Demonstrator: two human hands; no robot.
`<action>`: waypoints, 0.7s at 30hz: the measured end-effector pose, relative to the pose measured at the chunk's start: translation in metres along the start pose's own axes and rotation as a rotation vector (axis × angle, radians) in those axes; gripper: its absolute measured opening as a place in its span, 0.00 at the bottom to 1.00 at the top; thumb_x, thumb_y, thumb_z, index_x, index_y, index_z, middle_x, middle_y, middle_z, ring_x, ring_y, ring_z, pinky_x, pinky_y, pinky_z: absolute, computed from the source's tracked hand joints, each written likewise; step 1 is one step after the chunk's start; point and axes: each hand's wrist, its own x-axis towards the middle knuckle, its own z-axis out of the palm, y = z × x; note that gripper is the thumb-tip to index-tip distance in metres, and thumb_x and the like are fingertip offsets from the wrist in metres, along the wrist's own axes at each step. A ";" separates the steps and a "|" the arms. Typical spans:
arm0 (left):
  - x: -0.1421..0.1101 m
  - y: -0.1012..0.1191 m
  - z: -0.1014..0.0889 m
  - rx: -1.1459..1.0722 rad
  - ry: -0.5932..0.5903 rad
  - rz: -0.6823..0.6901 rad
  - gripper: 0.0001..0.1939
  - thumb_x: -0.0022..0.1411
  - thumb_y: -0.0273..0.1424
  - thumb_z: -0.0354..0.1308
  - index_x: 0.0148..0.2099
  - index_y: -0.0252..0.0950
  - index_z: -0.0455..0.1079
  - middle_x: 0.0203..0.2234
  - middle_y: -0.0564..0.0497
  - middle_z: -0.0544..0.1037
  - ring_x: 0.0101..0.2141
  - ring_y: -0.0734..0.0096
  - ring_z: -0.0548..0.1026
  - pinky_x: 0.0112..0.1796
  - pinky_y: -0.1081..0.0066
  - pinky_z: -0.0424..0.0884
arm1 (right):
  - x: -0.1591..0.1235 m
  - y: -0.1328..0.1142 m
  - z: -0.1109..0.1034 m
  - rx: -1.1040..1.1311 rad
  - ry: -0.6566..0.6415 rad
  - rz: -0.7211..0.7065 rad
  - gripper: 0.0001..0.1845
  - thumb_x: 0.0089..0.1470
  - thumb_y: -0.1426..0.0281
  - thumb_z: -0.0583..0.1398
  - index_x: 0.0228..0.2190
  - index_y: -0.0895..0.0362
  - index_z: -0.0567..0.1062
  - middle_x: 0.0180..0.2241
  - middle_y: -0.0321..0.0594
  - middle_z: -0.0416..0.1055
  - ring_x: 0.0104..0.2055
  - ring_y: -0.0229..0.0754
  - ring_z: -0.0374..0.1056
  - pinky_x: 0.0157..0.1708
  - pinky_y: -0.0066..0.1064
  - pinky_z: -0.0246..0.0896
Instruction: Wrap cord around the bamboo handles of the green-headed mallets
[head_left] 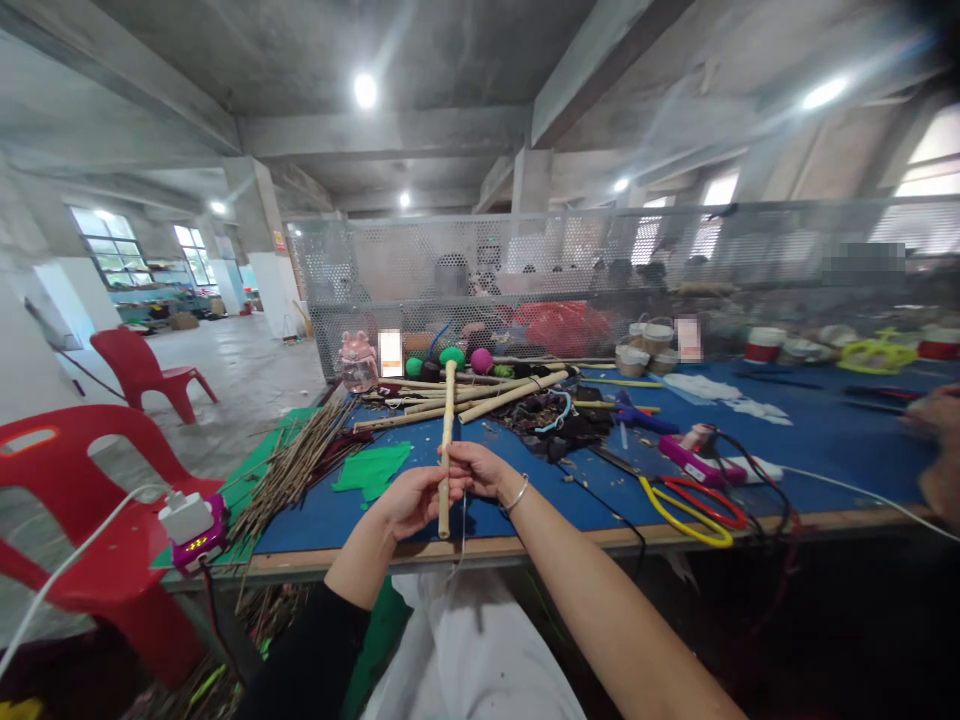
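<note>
Both my hands hold a pale wooden stick by its lower part, over the front edge of the table. It points away from me, and a green round head shows at its far end. My left hand has its fingers closed around the stick from the left. From the right, my right hand pinches it slightly higher up. A thin pale strand hangs beside the stick below my right hand; I cannot tell what it is fixed to.
Thin twigs and a green cloth piece lie left. Thicker sticks and a magenta ball are behind. Yellow-and-red-handled shears and a purple power strip lie right. A co-worker's hand shows far right.
</note>
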 end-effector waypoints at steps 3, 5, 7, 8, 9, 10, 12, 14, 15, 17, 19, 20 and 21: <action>0.001 -0.005 -0.002 -0.062 0.008 -0.081 0.12 0.56 0.31 0.52 0.38 0.28 0.68 0.24 0.47 0.74 0.24 0.75 0.73 0.23 0.79 0.66 | 0.000 0.000 0.000 -0.027 0.018 0.017 0.16 0.40 0.65 0.64 0.26 0.60 0.63 0.12 0.24 0.50 0.12 0.25 0.43 0.10 0.17 0.31; 0.001 -0.004 -0.001 0.057 0.077 -0.091 0.13 0.53 0.37 0.55 0.35 0.30 0.68 0.19 0.51 0.72 0.20 0.76 0.71 0.18 0.80 0.63 | 0.001 0.000 0.000 -0.031 0.042 0.015 0.16 0.41 0.65 0.64 0.24 0.60 0.62 0.12 0.23 0.48 0.12 0.24 0.40 0.10 0.17 0.29; -0.001 -0.001 0.000 0.221 0.151 -0.039 0.15 0.47 0.39 0.60 0.29 0.31 0.66 0.15 0.55 0.68 0.16 0.79 0.67 0.17 0.81 0.60 | 0.001 0.000 0.000 -0.029 0.052 0.008 0.16 0.41 0.66 0.64 0.23 0.60 0.62 0.12 0.22 0.47 0.12 0.23 0.37 0.10 0.17 0.29; -0.002 0.002 0.001 0.285 0.173 -0.009 0.16 0.45 0.39 0.62 0.26 0.31 0.64 0.14 0.55 0.68 0.15 0.80 0.66 0.17 0.81 0.60 | 0.002 0.000 0.000 -0.026 0.050 0.007 0.15 0.41 0.67 0.64 0.23 0.60 0.62 0.12 0.23 0.47 0.12 0.23 0.37 0.10 0.17 0.29; -0.002 0.003 0.002 0.323 0.177 0.009 0.16 0.44 0.38 0.63 0.25 0.31 0.64 0.14 0.55 0.68 0.15 0.81 0.66 0.17 0.81 0.59 | 0.002 0.000 0.000 -0.019 0.045 0.007 0.15 0.41 0.67 0.64 0.24 0.60 0.62 0.12 0.23 0.48 0.13 0.23 0.37 0.11 0.17 0.29; -0.003 0.004 0.003 0.327 0.160 0.016 0.16 0.44 0.38 0.63 0.24 0.30 0.64 0.15 0.53 0.70 0.16 0.81 0.67 0.17 0.81 0.60 | 0.002 -0.001 0.000 -0.009 0.040 0.007 0.14 0.42 0.67 0.63 0.24 0.60 0.63 0.12 0.23 0.47 0.13 0.24 0.37 0.11 0.17 0.29; -0.004 0.003 0.003 0.249 0.094 0.010 0.13 0.47 0.36 0.62 0.27 0.29 0.67 0.19 0.49 0.72 0.19 0.79 0.69 0.18 0.81 0.61 | 0.002 -0.001 -0.001 0.013 0.030 0.009 0.14 0.42 0.66 0.63 0.26 0.61 0.65 0.12 0.23 0.46 0.13 0.24 0.37 0.11 0.16 0.30; -0.003 -0.001 0.001 0.115 0.028 -0.001 0.10 0.51 0.32 0.58 0.32 0.28 0.69 0.23 0.48 0.74 0.21 0.78 0.71 0.21 0.81 0.63 | 0.001 -0.001 -0.002 0.020 0.021 0.010 0.14 0.42 0.66 0.62 0.29 0.62 0.66 0.11 0.22 0.45 0.13 0.24 0.38 0.11 0.17 0.31; -0.002 -0.004 0.000 0.057 0.007 -0.003 0.10 0.52 0.31 0.57 0.34 0.28 0.69 0.24 0.47 0.74 0.22 0.78 0.71 0.22 0.81 0.64 | 0.001 -0.001 -0.002 0.017 0.016 0.013 0.14 0.42 0.66 0.62 0.29 0.62 0.66 0.11 0.22 0.45 0.12 0.25 0.38 0.11 0.17 0.32; 0.000 -0.009 -0.003 0.001 0.003 -0.010 0.10 0.53 0.30 0.55 0.36 0.28 0.69 0.25 0.47 0.74 0.23 0.77 0.72 0.22 0.81 0.65 | 0.000 -0.001 -0.001 0.001 0.014 0.026 0.14 0.42 0.67 0.62 0.29 0.62 0.66 0.11 0.23 0.46 0.12 0.25 0.39 0.11 0.17 0.32; 0.003 -0.011 -0.005 0.037 0.030 -0.005 0.11 0.52 0.33 0.56 0.35 0.30 0.68 0.24 0.49 0.73 0.22 0.77 0.72 0.20 0.81 0.63 | 0.000 -0.001 0.001 -0.018 0.034 0.042 0.14 0.41 0.67 0.63 0.27 0.61 0.65 0.12 0.23 0.48 0.12 0.25 0.41 0.11 0.17 0.30; 0.005 -0.011 -0.006 0.084 0.059 0.008 0.13 0.51 0.36 0.58 0.34 0.31 0.67 0.21 0.50 0.72 0.20 0.78 0.71 0.18 0.81 0.61 | 0.000 -0.001 0.002 -0.030 0.047 0.047 0.14 0.41 0.67 0.63 0.26 0.61 0.64 0.12 0.23 0.48 0.12 0.24 0.41 0.11 0.17 0.30; 0.006 -0.010 -0.007 0.138 0.094 0.026 0.14 0.49 0.38 0.59 0.32 0.31 0.66 0.19 0.53 0.70 0.18 0.79 0.69 0.17 0.81 0.59 | 0.000 -0.001 0.003 -0.042 0.058 0.048 0.14 0.41 0.67 0.63 0.25 0.60 0.64 0.12 0.23 0.49 0.12 0.24 0.41 0.11 0.17 0.29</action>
